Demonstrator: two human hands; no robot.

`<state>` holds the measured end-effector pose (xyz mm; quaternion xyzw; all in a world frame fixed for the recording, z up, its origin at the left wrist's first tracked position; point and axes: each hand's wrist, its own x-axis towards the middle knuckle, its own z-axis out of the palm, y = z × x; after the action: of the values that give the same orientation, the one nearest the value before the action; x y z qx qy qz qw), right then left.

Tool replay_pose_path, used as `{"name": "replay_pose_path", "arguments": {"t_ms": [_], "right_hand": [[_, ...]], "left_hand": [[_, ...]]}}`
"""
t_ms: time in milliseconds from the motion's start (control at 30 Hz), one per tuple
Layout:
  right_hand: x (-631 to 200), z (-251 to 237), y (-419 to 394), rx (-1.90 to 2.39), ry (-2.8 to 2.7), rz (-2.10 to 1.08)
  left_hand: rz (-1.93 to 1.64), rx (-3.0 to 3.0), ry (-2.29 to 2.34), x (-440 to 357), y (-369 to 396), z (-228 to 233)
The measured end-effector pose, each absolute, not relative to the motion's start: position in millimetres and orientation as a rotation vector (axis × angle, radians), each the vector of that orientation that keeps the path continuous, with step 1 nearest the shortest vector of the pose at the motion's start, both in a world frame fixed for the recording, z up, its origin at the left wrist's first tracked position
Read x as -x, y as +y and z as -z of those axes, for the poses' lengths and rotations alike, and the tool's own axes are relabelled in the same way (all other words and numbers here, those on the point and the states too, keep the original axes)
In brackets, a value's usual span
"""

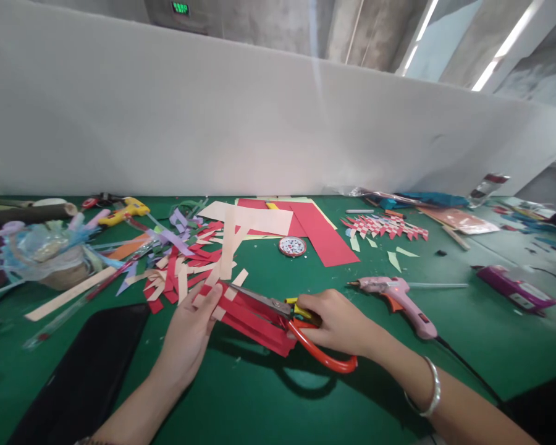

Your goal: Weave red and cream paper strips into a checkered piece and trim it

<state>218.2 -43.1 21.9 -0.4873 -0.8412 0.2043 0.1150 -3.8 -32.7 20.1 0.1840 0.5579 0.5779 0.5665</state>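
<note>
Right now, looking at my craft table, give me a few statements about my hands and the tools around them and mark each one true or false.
1. The right hand holds red-handled scissors. True.
2. The left hand rests on the black mat. False: it holds woven red and beige paper strips.
3. The pink glue gun lies right of the right hand. True.
4. The table is blue. False: it is green.
5. A bracelet sits on the left wrist. False: the right wrist.

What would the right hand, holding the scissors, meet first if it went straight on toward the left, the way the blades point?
Probably the woven red and cream paper strips: the right hand aims the scissors at them, and the left hand holds them.
</note>
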Motion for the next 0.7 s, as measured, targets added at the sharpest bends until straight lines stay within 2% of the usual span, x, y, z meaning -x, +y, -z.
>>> {"name": "replay_pose_path", "arguments": {"t_ms": [700], "right_hand": [[-227.2,-25.4,-33.5,1.465,-2.268,-0.648]], "left_hand": [[-1.398,-0.531,1.349,16.8,-26.3,-15.1]]}}
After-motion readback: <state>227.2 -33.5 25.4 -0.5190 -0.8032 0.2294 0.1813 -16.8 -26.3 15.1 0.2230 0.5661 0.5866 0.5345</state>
